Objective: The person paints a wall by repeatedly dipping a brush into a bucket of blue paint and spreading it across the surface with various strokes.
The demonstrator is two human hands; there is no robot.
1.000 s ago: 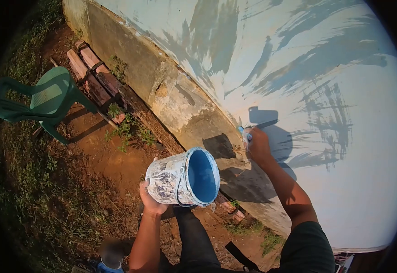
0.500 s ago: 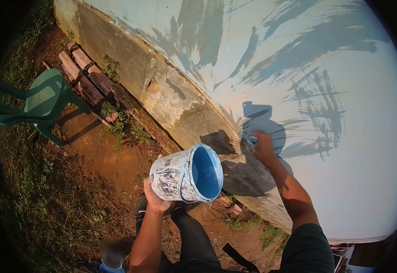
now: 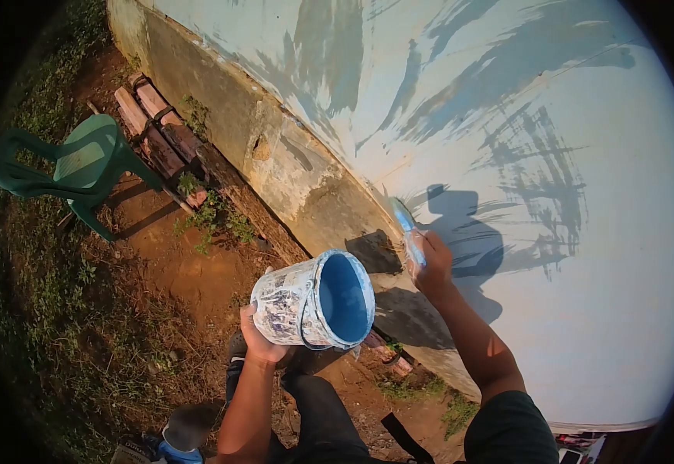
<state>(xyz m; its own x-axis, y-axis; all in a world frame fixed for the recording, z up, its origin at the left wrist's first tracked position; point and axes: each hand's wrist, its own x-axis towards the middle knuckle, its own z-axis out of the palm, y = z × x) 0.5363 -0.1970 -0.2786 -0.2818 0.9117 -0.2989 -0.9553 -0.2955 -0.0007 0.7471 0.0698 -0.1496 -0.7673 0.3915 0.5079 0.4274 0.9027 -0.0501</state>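
Note:
My left hand (image 3: 263, 340) is wrapped round the lower side of a paint-smeared white bucket (image 3: 286, 305), its mouth tilted to the right and blue inside. In my right hand (image 3: 433, 267) is a paintbrush (image 3: 408, 224) with a blue-stained handle; its tip touches the pale wall (image 3: 607, 309) near the wall's lower edge. Grey-blue brush strokes fan out over the wall above and to the right of the brush. Shadows of my head and arm fall on the wall beside my right hand.
A green plastic chair (image 3: 89, 158) stands at the left on dirt and grass. Bundled wooden posts (image 3: 155, 139) lie along the bare concrete base (image 3: 275, 147) of the wall. Part of another person (image 3: 186, 433) shows at the bottom left.
My right hand has moved slightly down and left, and the brush now points up and left, more fully in view. The view has shifted slightly; my left hand still holds the bucket.

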